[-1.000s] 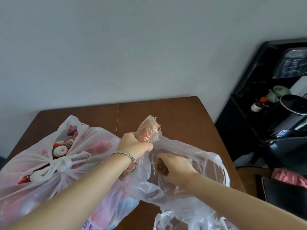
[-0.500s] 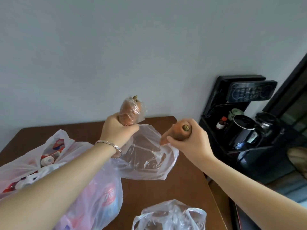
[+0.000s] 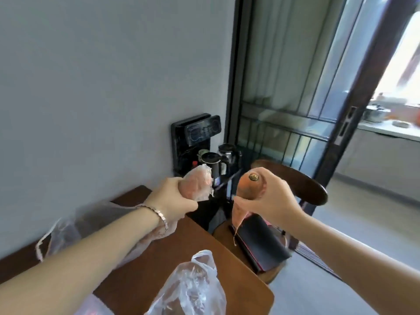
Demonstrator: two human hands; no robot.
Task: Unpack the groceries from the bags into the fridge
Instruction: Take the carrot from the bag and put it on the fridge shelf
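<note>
My left hand (image 3: pixel 172 201) grips a carrot wrapped in thin plastic (image 3: pixel 197 185), held upright over the table's far corner. A clear plastic bag (image 3: pixel 91 226) hangs from that same hand and trails down behind my left forearm. My right hand (image 3: pixel 270 198) holds a bare orange carrot (image 3: pixel 245 196) by its thick top, with the tip pointing down over a chair. On the brown table (image 3: pixel 186 248) near its front edge lies a crumpled clear bag (image 3: pixel 195 289). No fridge is in view.
A black water dispenser (image 3: pixel 193 142) with kettles (image 3: pixel 213 164) stands against the wall beyond the table. A wooden chair (image 3: pixel 302 185) with a black case (image 3: pixel 261 244) on its seat sits at the right. A dark-framed glass door (image 3: pixel 295 98) lies behind, with open floor at the right.
Both hands have lifted the carrots out of the bags and swung right. The view has turned right, away from the full bags on the table towards the door.
</note>
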